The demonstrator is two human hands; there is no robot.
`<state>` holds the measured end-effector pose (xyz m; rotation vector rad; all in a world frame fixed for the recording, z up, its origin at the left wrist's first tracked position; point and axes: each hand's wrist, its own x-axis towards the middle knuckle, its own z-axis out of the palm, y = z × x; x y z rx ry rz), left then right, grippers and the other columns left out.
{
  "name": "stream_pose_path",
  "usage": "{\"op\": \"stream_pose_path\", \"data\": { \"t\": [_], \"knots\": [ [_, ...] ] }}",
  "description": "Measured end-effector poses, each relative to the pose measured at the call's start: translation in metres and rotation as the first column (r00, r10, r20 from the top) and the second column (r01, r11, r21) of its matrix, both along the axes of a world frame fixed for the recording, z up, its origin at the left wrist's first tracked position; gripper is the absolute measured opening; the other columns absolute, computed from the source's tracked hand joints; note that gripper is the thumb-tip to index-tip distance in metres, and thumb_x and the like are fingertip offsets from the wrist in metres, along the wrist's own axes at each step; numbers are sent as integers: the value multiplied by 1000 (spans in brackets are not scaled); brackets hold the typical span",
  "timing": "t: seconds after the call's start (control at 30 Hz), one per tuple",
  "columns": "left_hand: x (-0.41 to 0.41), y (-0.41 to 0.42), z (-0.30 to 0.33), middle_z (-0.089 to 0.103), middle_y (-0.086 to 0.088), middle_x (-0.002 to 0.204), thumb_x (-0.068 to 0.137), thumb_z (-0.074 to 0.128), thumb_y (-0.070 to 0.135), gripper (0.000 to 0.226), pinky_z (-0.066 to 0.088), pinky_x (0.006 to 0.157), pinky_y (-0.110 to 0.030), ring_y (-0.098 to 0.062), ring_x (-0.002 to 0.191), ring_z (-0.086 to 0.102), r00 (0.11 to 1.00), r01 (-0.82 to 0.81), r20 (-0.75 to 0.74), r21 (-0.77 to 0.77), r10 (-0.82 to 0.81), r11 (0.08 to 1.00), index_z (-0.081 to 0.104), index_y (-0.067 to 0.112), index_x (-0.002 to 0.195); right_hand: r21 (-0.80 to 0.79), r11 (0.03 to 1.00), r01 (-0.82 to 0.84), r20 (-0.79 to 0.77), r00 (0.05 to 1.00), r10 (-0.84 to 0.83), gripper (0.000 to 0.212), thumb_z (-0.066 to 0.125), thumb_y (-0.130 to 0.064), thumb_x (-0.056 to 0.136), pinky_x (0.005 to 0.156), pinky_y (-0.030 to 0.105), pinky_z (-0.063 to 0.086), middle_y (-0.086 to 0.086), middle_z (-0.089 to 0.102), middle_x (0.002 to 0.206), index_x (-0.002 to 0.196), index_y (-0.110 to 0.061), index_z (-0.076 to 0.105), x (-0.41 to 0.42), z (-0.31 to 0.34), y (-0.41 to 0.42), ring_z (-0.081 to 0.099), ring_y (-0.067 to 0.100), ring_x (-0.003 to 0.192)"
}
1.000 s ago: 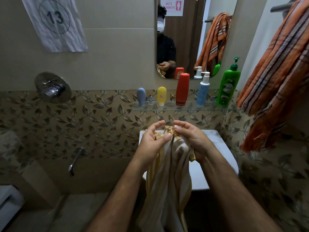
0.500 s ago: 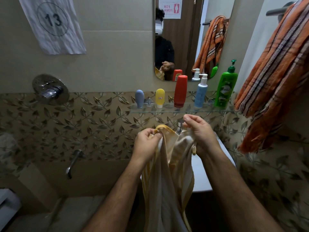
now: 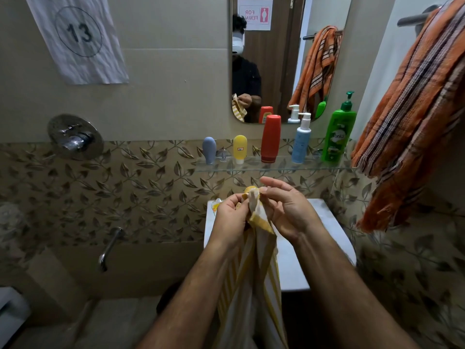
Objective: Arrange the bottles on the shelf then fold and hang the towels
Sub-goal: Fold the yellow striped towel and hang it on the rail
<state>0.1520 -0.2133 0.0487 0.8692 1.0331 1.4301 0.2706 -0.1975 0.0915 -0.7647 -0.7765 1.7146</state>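
Observation:
A yellow-and-white striped towel [image 3: 254,285] hangs down in front of me, its top corners pinched together. My left hand [image 3: 230,217] grips the top edge from the left, and my right hand [image 3: 286,210] pinches the same edge from the right with its other fingers spread. On the glass shelf [image 3: 276,167] above stand a grey bottle [image 3: 209,152], a yellow bottle [image 3: 239,148], a red bottle [image 3: 270,138], a blue pump bottle [image 3: 301,141] and a green pump bottle [image 3: 338,132], all upright in a row. An orange striped towel [image 3: 412,102] hangs from a rail [image 3: 415,18] at the upper right.
A white basin [image 3: 324,238] sits below the shelf, behind my hands. A mirror [image 3: 284,56] hangs above the shelf. On the left wall are a chrome mixer knob [image 3: 75,137], a spout [image 3: 108,249] and a paper marked 13 [image 3: 78,36].
My hands, which held the towel's top edge spread apart half a second ago, have come together again, bunching the top corners. The bottles and the orange towel have not moved.

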Motion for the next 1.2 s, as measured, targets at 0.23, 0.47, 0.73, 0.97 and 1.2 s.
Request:
{"op": "stream_pose_path", "data": {
  "t": [0.23,0.47,0.73,0.97,1.2],
  "knots": [
    [-8,-2,7,66,-23,92,91,61,-1,22,55,65,-32,-31,81,62,999,4,-46,8,-4,1000,61,-12,110,354,923,-153,425,905,-13,43,64,19,78,79,27,58,6,72,86,110,-9,70,1,-1,-7,72,20,87],
    [-16,2,5,69,-17,87,82,71,-1,22,57,63,-29,-28,81,66,989,67,-136,59,-58,996,64,-7,102,516,810,-280,771,564,-296,10,80,-16,78,73,21,50,3,55,96,86,-21,76,-5,3,-6,55,10,83],
    [-36,5,2,73,-14,88,90,65,5,12,56,81,-44,-26,82,68,949,95,-308,79,-66,992,72,11,96,598,771,-219,693,624,-361,9,61,-13,90,60,32,42,-2,54,72,82,-12,58,10,-6,9,49,10,66],
    [-38,5,3,74,-14,96,91,66,12,10,57,85,-36,-23,92,70,921,185,-369,123,-128,975,72,11,100,528,785,-324,732,642,-227,26,72,-26,88,76,25,56,-5,70,97,113,-20,66,6,-22,14,67,7,86],
    [-32,3,0,74,-8,97,90,64,-1,45,55,89,-33,-21,97,70,954,220,-241,168,-176,961,49,17,128,528,829,-184,709,633,-311,20,70,-31,90,59,24,42,-4,59,65,76,-17,66,4,-32,18,53,7,62]
  ]
}}
